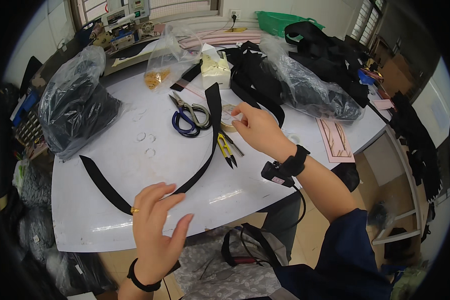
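Observation:
A long black webbing strap (214,107) curves across the white table, with one end near the scissors and the other off to the left. My left hand (157,215) hovers over its near bend, fingers spread and thumb apart, gripping nothing. Beyond the strap's right side is my right hand (262,131); its fingers are loosely curled with a gap between tips and thumb, and nothing shows in them. Beside those fingertips lies a roll of tape (227,120), partly hidden. Nearby are dark-handled scissors (187,117), another pair with grey handles (197,112), and yellow-handled snips (226,150).
Clear plastic bags of black material stand left (75,107) and back right (310,85). A small bag of orange-brown pieces (157,79) and a pale yellow box (215,70) sit toward the back. A pink card (335,140) lies right; a green basket (287,22) is farther back.

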`<state>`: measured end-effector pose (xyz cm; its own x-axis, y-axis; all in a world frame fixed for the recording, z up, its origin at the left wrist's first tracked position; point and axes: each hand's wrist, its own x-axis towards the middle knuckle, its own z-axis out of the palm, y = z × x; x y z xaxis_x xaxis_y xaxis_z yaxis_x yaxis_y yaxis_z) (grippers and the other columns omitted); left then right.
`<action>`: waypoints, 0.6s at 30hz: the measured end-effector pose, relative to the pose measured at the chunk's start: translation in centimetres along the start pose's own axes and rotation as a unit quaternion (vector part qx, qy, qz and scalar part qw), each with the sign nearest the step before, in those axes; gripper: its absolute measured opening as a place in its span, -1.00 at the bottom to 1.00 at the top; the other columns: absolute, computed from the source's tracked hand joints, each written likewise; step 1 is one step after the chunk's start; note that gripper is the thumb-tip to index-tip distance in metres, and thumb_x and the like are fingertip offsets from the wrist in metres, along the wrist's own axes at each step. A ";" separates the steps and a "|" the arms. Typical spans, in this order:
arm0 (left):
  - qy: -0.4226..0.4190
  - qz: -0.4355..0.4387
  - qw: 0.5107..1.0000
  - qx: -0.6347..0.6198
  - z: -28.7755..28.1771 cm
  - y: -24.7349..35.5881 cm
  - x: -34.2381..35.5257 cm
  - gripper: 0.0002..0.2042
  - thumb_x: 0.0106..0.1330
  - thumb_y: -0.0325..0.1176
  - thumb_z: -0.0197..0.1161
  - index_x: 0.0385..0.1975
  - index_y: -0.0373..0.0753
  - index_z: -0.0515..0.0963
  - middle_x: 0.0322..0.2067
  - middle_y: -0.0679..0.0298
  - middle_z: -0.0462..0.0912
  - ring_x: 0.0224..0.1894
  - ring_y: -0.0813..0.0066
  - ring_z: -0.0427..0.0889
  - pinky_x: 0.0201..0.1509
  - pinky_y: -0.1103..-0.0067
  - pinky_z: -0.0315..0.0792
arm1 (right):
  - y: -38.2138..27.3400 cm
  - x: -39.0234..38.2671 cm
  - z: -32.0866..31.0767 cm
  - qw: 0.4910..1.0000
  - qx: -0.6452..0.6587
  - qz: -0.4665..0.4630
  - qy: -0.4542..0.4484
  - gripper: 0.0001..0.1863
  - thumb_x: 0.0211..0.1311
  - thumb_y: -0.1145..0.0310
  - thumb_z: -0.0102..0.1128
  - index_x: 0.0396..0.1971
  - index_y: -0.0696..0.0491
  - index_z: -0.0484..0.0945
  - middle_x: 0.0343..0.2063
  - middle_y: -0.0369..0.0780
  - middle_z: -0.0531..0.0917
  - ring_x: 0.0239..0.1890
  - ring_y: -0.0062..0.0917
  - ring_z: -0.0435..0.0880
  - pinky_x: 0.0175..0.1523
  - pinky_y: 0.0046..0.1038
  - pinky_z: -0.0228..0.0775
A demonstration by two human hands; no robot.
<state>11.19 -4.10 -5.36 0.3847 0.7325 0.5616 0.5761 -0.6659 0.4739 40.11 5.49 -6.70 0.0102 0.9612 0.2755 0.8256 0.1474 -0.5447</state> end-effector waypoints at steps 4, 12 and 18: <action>-0.023 0.061 0.979 -0.195 5.2 5.4 3.7 -0.59 -0.01 -0.45 0.50 -0.12 -0.26 0.55 -0.11 0.15 0.59 -0.06 0.21 0.53 -0.02 0.42 0.38 | -1.2 0.2 0.3 0.977 -0.114 -0.119 0.138 -0.82 0.20 0.37 0.21 -0.27 0.12 0.48 -0.48 -0.06 0.64 -0.41 -0.14 0.67 -0.30 -0.22 0.51; 0.070 0.070 0.982 -0.161 9.4 9.7 6.1 -0.61 0.02 -0.42 0.49 -0.12 -0.27 0.57 -0.24 0.18 0.53 -0.21 0.24 0.51 -0.11 0.44 0.38 | -3.3 0.5 0.0 0.904 -0.359 -0.152 0.173 -0.84 -0.03 0.35 0.25 -0.46 0.11 0.54 -0.55 -0.21 0.64 -0.47 -0.42 0.70 -0.50 -0.44 0.52; -0.047 0.218 0.966 -0.132 7.0 8.6 8.9 -0.81 0.12 -0.51 0.36 -0.24 -0.26 0.64 -0.42 0.24 0.54 -0.25 0.16 0.56 -0.14 0.41 0.40 | -3.7 -0.8 0.8 0.929 -0.318 -0.165 0.094 -0.91 0.01 0.37 0.24 -0.53 0.06 0.66 -0.57 -0.18 0.68 -0.45 -0.34 0.73 -0.52 -0.35 0.51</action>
<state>24.62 -2.35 -1.01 0.6206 0.3758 0.6882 0.1456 -0.9176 0.3698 36.65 4.38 -5.53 -0.2542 0.8210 0.5112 0.9668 0.2022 0.1561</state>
